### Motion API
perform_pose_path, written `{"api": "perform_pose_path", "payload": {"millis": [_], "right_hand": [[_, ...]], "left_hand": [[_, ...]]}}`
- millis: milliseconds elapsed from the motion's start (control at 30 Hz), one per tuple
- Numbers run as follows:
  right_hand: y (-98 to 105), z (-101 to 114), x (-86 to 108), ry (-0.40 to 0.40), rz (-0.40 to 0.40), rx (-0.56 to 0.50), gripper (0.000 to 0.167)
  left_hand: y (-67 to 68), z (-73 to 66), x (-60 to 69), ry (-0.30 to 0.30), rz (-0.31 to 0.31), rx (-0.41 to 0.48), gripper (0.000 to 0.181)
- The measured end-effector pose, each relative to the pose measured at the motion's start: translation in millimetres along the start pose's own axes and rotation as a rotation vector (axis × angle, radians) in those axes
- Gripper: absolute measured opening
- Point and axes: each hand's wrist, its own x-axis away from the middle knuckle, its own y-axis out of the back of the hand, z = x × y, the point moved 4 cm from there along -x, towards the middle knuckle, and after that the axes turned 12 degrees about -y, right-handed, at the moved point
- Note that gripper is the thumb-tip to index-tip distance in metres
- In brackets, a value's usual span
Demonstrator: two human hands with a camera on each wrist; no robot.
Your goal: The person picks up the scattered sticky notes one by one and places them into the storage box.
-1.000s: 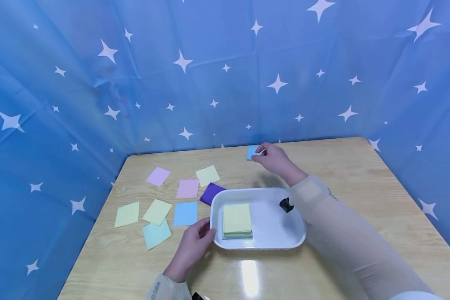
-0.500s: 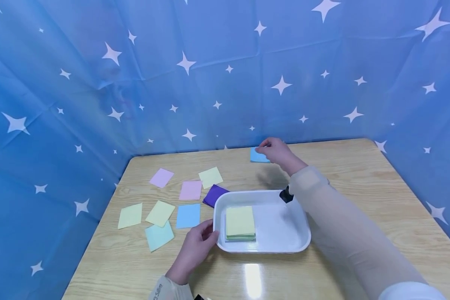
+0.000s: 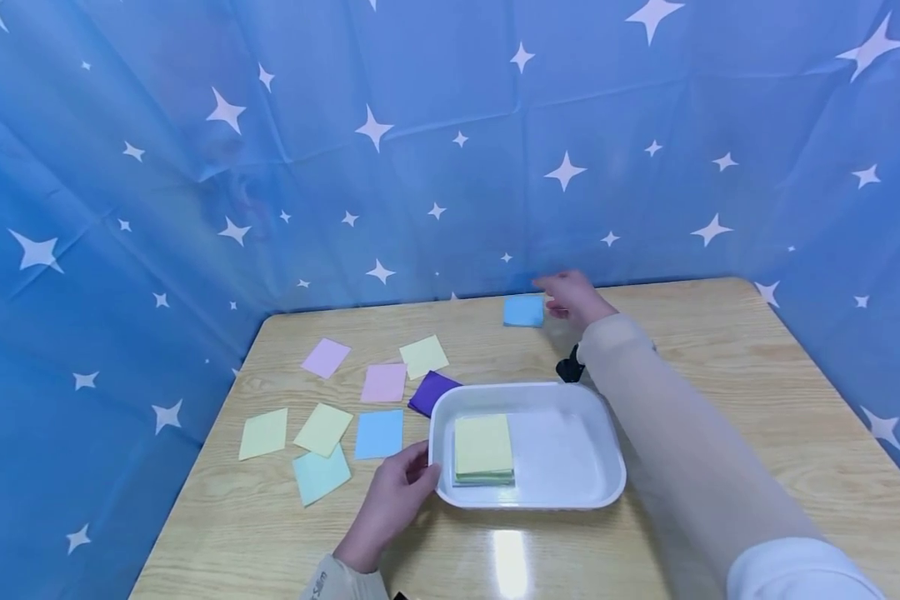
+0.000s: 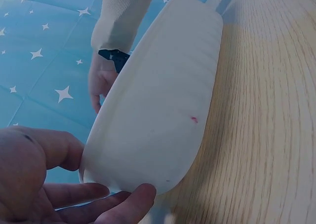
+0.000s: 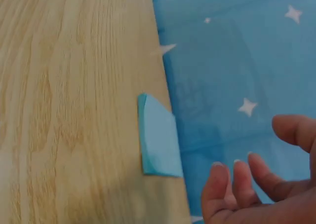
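Observation:
My left hand [image 3: 395, 497] grips the left end of a white plastic tray [image 3: 570, 505]. In the left wrist view its fingers [image 4: 140, 199] curl against the tray's outer wall [image 4: 158, 105]. A stack of sticky notes [image 3: 483, 443], pale yellow on top, lies in the tray's left half. At the table's back edge sits a blue sticky note pad [image 3: 523, 310]. My right hand [image 3: 576, 297] hovers just right of the pad, holding nothing. In the right wrist view, its loosely bent fingers [image 5: 242, 184] stand apart from the pad [image 5: 160, 135].
Left of the tray lie several single notes: a purple one [image 3: 431, 393] by the rim, pink [image 3: 383, 382], lilac [image 3: 326, 357], blue [image 3: 378, 434], pale yellow [image 3: 323, 428] and aqua [image 3: 322, 475]. A blue star-patterned curtain [image 3: 420, 150] hangs behind the table.
My right hand has let go of the blue pad and drawn away to the right. The pad stays at the back edge. My left hand keeps its place on the tray.

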Motion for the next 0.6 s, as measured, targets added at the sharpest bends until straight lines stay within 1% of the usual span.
{"api": "perform_pose_path", "payload": {"millis": [133, 233, 300, 400, 533, 600], "right_hand": [[5.9, -7.6, -11.8, -0.054, -0.006, -0.067, 0.084], [10.4, -16.2, -18.9, -0.087, -0.005, -0.087, 0.091], [12.1, -21.8, -22.8, -0.116, 0.001, -0.103, 0.092], [11.6, -27.6, -28.0, -0.135, 0.006, -0.116, 0.091], [6.9, -29.7, -35.9, -0.125, 0.01, -0.106, 0.09], [3.2, -29.9, -40.3, -0.133, 0.01, -0.088, 0.09]], "left_hand": [[-0.8, 0.7, -1.5, 0.0, 0.0, -0.014, 0.047], [-2.0, 1.5, -2.8, 0.003, 0.003, -0.018, 0.046], [-2.5, 1.8, -3.3, 0.007, 0.005, -0.014, 0.046], [-2.7, 2.0, -3.6, 0.018, 0.007, -0.012, 0.046], [-1.1, 2.6, -2.8, 0.037, 0.006, -0.024, 0.047], [0.2, 3.1, -1.7, 0.048, 0.006, -0.036, 0.047]]}}
